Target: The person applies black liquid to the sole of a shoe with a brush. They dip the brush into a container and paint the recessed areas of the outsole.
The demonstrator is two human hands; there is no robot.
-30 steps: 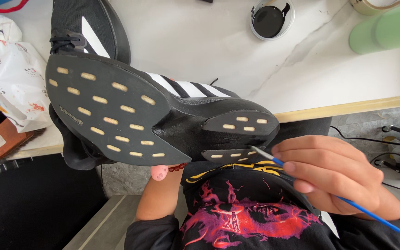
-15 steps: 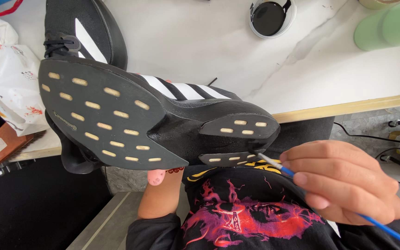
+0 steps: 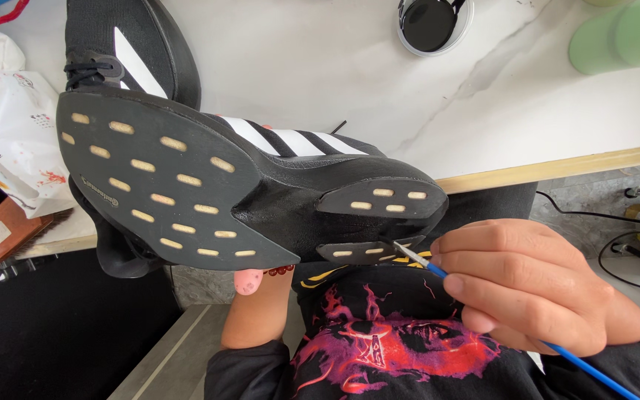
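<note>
A black sneaker [image 3: 209, 192] with white stripes is held sole-up in front of me, its black sole dotted with pale oval holes. My left hand [image 3: 250, 280] grips it from underneath and is mostly hidden; only a pink-nailed fingertip and the forearm show. My right hand [image 3: 527, 285] holds a thin blue-handled paintbrush [image 3: 427, 264] like a pen. The brush tip touches the edge of the heel pad of the sole. A second black sneaker [image 3: 131, 52] stands on the white marble table [image 3: 320, 74] behind.
A round white dish of black paint [image 3: 431, 24] sits at the back of the table. A pale green cylinder [image 3: 620, 37] lies at the far right. A crumpled white plastic bag [image 3: 9, 133] and a brown brush [image 3: 5, 231] lie at the left. Cables run over the floor at the right.
The sneaker has shifted slightly left and nearer the camera. My right hand with the paintbrush has stayed at the heel end, the tip moving a little along the heel pad's edge.
</note>
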